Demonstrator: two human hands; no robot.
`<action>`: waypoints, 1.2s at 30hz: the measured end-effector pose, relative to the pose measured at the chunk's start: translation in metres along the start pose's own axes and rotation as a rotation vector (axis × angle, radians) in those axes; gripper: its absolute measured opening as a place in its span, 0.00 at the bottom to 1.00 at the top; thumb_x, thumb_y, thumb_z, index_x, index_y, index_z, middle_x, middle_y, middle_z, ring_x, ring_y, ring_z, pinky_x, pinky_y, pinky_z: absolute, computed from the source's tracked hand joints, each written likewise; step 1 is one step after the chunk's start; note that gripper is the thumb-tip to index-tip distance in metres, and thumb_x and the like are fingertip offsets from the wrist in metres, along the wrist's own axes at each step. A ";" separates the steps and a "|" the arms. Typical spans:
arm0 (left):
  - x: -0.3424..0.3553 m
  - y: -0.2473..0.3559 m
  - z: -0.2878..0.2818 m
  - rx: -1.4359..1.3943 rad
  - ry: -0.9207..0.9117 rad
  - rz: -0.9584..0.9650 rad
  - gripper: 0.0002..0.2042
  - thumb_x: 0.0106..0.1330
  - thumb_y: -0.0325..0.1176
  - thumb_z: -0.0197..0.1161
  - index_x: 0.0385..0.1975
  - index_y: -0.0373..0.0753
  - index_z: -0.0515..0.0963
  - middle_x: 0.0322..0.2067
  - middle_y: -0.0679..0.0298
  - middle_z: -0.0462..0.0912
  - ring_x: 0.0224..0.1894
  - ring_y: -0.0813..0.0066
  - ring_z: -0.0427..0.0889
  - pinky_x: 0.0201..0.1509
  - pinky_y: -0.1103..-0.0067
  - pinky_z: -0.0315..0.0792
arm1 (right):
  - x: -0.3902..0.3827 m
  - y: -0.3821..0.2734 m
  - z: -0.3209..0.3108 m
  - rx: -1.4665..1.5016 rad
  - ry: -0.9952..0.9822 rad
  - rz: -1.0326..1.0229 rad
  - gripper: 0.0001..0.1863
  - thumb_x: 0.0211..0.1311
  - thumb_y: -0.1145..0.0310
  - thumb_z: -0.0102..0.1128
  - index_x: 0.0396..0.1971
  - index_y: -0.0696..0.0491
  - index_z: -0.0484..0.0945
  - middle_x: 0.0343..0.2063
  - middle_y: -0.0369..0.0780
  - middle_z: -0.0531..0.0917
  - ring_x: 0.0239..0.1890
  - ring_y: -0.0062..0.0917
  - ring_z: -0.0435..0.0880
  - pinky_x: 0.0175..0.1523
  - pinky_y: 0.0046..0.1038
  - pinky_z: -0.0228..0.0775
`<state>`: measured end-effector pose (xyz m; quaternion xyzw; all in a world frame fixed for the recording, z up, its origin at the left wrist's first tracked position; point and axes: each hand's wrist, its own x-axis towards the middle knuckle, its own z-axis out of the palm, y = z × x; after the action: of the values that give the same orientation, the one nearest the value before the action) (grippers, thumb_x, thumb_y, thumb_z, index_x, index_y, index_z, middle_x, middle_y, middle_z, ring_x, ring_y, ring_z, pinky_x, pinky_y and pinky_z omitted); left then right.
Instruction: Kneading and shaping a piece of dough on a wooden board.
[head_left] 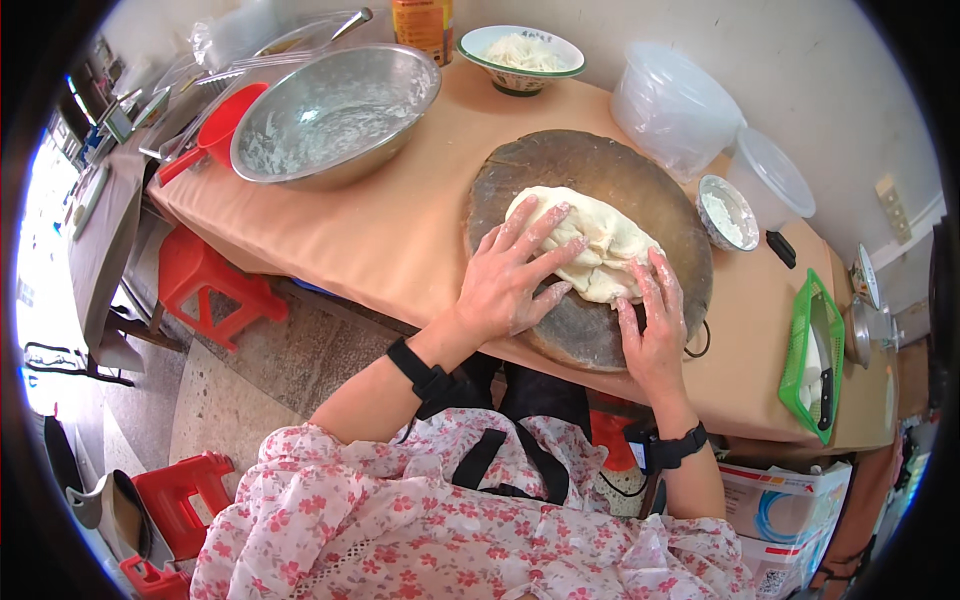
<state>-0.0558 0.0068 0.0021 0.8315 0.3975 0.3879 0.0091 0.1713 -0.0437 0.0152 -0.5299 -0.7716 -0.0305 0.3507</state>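
A pale, lumpy mass of dough (610, 225) sits on the round wooden board (600, 162) on a table (330, 225). My left hand (508, 280), dusted white, rests on the dough’s left side with its fingers spread over the top. My right hand (652, 325) grips the right end, fingers curved over it and thumb at the near edge. Just right of the board stands a small bowl (727, 215) of white powder, with a small black object (781, 248) beside it.
Behind are a steel basin (330, 115), red dipper (225, 130), bowl of white shreds (521, 55) and translucent containers (670, 105). A green basket (800, 395) with a black-handled knife lies at right. Red stools (215, 280) stand left, below the table edge.
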 end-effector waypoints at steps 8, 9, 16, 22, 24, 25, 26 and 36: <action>-0.002 0.000 0.002 0.039 -0.014 0.008 0.28 0.55 0.40 0.66 0.60 0.59 0.73 0.69 0.64 0.60 0.72 0.52 0.54 0.67 0.60 0.62 | -0.004 0.002 0.002 -0.012 0.012 -0.004 0.25 0.62 0.69 0.59 0.60 0.51 0.71 0.64 0.44 0.67 0.65 0.42 0.65 0.67 0.41 0.60; -0.002 -0.001 0.003 0.039 -0.016 0.008 0.28 0.56 0.40 0.66 0.61 0.60 0.72 0.69 0.64 0.60 0.72 0.53 0.54 0.68 0.60 0.61 | -0.004 0.002 0.003 -0.012 0.007 0.003 0.25 0.62 0.69 0.58 0.60 0.51 0.71 0.64 0.44 0.67 0.65 0.42 0.65 0.67 0.41 0.60; -0.003 0.000 0.004 0.037 -0.007 0.017 0.29 0.54 0.39 0.67 0.61 0.59 0.72 0.69 0.65 0.59 0.72 0.52 0.54 0.69 0.60 0.60 | -0.004 0.003 0.005 -0.019 0.031 -0.016 0.25 0.62 0.69 0.58 0.60 0.50 0.71 0.64 0.44 0.67 0.65 0.42 0.65 0.66 0.41 0.60; -0.001 0.001 0.003 0.017 -0.014 0.006 0.30 0.54 0.38 0.67 0.61 0.59 0.72 0.69 0.64 0.60 0.71 0.52 0.54 0.69 0.60 0.59 | -0.003 0.005 0.004 -0.019 0.026 -0.012 0.25 0.61 0.69 0.59 0.60 0.50 0.72 0.64 0.44 0.67 0.65 0.43 0.65 0.66 0.42 0.60; -0.003 0.000 0.005 -0.007 -0.004 0.005 0.29 0.54 0.37 0.67 0.60 0.59 0.72 0.69 0.64 0.60 0.71 0.51 0.54 0.69 0.60 0.59 | -0.004 0.005 0.005 -0.016 0.011 -0.011 0.25 0.61 0.69 0.59 0.60 0.50 0.72 0.64 0.44 0.67 0.65 0.43 0.65 0.66 0.42 0.60; -0.002 -0.001 0.005 -0.001 0.002 0.008 0.29 0.54 0.37 0.67 0.60 0.58 0.73 0.69 0.63 0.61 0.71 0.50 0.55 0.69 0.59 0.59 | -0.003 0.004 0.004 -0.007 0.006 -0.011 0.25 0.61 0.68 0.60 0.60 0.50 0.72 0.64 0.44 0.67 0.65 0.43 0.65 0.66 0.42 0.60; -0.003 0.000 0.004 -0.008 -0.001 0.005 0.29 0.54 0.37 0.67 0.60 0.58 0.73 0.69 0.63 0.61 0.71 0.50 0.55 0.69 0.59 0.59 | -0.002 0.004 0.003 -0.010 0.000 -0.006 0.25 0.61 0.68 0.60 0.60 0.50 0.72 0.64 0.44 0.67 0.65 0.43 0.65 0.66 0.42 0.60; -0.002 0.001 0.005 0.024 0.022 0.008 0.29 0.51 0.37 0.68 0.58 0.58 0.74 0.68 0.63 0.62 0.70 0.51 0.57 0.63 0.58 0.65 | -0.002 0.001 0.001 -0.009 -0.012 -0.004 0.26 0.60 0.70 0.60 0.60 0.51 0.71 0.64 0.45 0.67 0.65 0.43 0.65 0.67 0.41 0.60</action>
<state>-0.0522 0.0060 -0.0026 0.8288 0.3989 0.3923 -0.0071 0.1723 -0.0442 0.0134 -0.5299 -0.7746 -0.0317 0.3437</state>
